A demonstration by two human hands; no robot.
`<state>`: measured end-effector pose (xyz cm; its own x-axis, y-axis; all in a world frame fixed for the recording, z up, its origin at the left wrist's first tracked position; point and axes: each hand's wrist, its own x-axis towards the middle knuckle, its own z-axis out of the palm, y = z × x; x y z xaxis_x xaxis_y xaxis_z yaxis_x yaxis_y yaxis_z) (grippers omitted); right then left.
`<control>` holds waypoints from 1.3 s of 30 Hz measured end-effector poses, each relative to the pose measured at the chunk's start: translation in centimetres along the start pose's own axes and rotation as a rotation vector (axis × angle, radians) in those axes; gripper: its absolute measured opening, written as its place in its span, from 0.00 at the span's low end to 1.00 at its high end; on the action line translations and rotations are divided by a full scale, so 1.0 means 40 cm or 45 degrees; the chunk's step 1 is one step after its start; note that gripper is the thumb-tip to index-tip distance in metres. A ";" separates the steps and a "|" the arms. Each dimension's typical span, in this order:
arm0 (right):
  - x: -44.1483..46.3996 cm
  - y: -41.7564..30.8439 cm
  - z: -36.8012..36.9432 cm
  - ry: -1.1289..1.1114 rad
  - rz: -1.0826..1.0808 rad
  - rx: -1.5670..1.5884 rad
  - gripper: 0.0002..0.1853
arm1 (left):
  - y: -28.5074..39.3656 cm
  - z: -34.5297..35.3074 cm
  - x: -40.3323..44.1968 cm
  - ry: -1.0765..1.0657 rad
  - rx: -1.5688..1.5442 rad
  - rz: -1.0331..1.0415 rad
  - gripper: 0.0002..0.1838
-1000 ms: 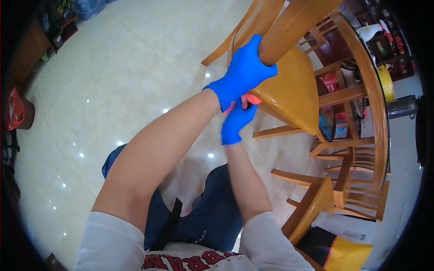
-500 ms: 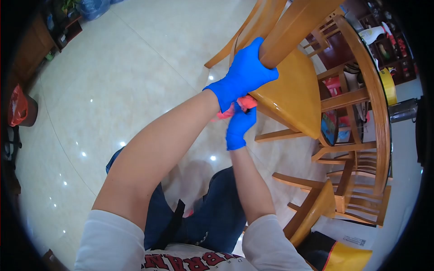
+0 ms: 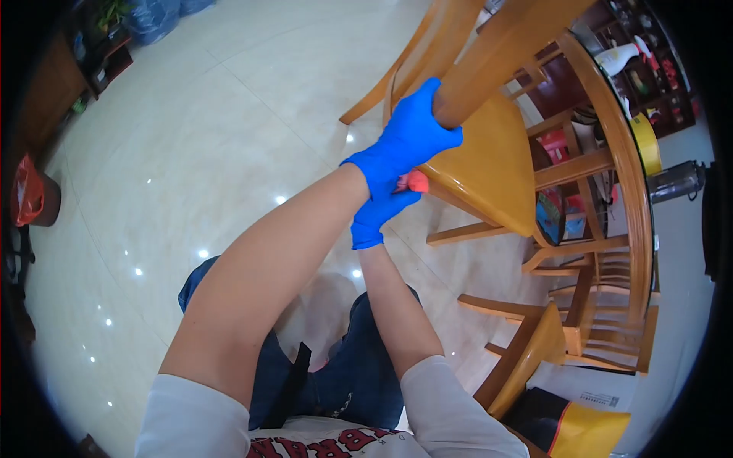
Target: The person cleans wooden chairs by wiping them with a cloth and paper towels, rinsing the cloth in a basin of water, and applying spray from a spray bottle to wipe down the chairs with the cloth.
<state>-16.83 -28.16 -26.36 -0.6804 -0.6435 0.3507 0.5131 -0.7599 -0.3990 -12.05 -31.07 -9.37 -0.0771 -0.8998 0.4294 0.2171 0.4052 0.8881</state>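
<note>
Blue-gloved, your left hand (image 3: 416, 126) is clamped on the backrest of the wooden chair (image 3: 489, 164). Pink cloth (image 3: 414, 182) is bunched in your right hand (image 3: 384, 212), directly below the left glove in view and beside the seat's edge; whether it touches the chair cannot be told. At far left, a brown bin (image 3: 51, 200) holds a red liner (image 3: 29, 191). Your left arm reaches diagonally forward; your right elbow is bent, its wrist partly overlapped by the left.

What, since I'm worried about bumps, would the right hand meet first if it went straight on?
Likely the chair seat, its edge just past the pink cloth in the right hand; depth is unclear.
</note>
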 end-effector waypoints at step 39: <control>-0.013 -0.035 0.005 0.645 1.058 -0.579 0.08 | -0.025 0.029 -0.046 0.597 0.106 0.205 0.18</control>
<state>-17.09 -26.77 -25.82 -0.3996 -0.7506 -0.5263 0.7433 0.0708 -0.6652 -13.24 -29.63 -10.86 0.4007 -0.7927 0.4593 0.1106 0.5395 0.8347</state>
